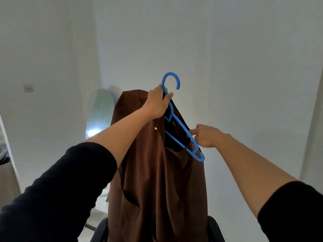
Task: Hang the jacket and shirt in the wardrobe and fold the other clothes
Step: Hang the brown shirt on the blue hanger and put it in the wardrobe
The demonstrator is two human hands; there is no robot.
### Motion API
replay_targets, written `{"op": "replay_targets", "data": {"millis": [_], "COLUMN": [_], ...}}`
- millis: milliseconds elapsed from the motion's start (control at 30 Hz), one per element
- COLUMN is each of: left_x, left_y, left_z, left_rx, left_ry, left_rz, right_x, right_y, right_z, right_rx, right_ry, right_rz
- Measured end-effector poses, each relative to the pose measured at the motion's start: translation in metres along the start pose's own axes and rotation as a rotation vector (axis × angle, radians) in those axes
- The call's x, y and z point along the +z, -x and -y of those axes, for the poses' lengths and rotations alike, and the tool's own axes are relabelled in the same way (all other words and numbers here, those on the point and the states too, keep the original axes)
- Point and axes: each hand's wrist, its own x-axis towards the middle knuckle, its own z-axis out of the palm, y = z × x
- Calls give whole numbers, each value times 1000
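Note:
A brown jacket [153, 180] with a black lining hangs in the air in front of me, partly on a blue plastic hanger [176, 119]. My left hand [157, 103] grips the hanger's neck just below the hook, together with the jacket's collar. One arm of the hanger slants down to the right and sticks out of the jacket's shoulder. My right hand [205, 136] pinches the jacket's edge at that hanger arm. The jacket's lower hem is cut off by the bottom of the view.
White walls surround me. A pale green ironing board [102, 109] leans in the corner behind the jacket. A dark chair [99, 229] stands low behind the jacket. A light switch [28, 88] sits on the left wall.

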Motion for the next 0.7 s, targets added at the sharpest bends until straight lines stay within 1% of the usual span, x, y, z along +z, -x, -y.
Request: {"op": "replay_targets", "data": {"millis": [67,133,200,333,467,567,633,700], "left_x": [-6,-14,-21,-22,-19,-17,-14,-12], "left_y": [1,-1,-2,-1,2,3,3,2], "left_z": [0,5,11,16,18,20,24,32], "left_rx": [-21,-48,-65,-63,-39,-50,-51,-56], "left_ry": [64,124,154,191,203,203,161,77], "left_rz": [-48,-131,-191,-227,-265,-330,-375,-351], "right_x": [3,6,7,4,1,-2,-5,-11], "right_y": [3,6,8,7,8,5,3,3], "right_z": [-5,-12,-15,-12,-10,-6,-2,2], "right_rx": [15,21,37,13,21,71,52,2], "right_ry": [49,91,65,60,-8,-44,20,55], "right_rz": [41,76,80,106,129,25,-80,-185]}}
